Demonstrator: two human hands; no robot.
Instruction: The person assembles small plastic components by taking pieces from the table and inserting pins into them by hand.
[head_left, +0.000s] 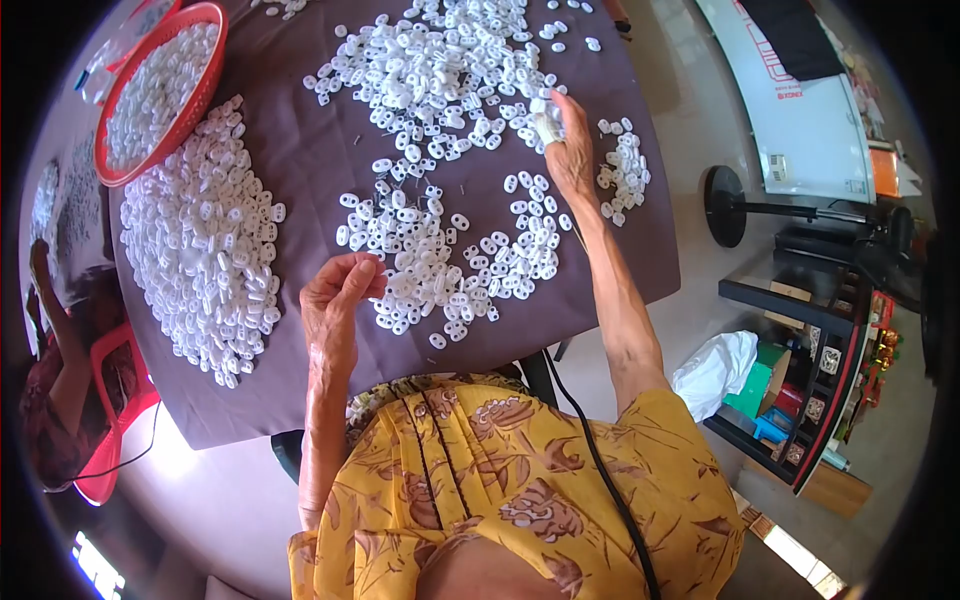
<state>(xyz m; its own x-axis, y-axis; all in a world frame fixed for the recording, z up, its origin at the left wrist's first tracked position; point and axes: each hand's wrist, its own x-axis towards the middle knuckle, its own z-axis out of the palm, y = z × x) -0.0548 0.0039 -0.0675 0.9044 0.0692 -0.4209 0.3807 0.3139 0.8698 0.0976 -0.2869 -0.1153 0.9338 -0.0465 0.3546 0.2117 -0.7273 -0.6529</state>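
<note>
Near us lie small, white, two-holed oval plastic pieces (415,262); our left hand (335,295) pinches beside them, seemingly for fine control. Farther right, our right hand (572,160) bends at the far heap's (440,60) edge — whether either grips one, we cannot tell. Far left, a red plastic basket (205,97) partly blocks another pile (200,260)

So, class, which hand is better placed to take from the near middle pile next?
Left hand, probably: its fingertips are beside the near middle pile, while the right hand is at the far pile.
</note>
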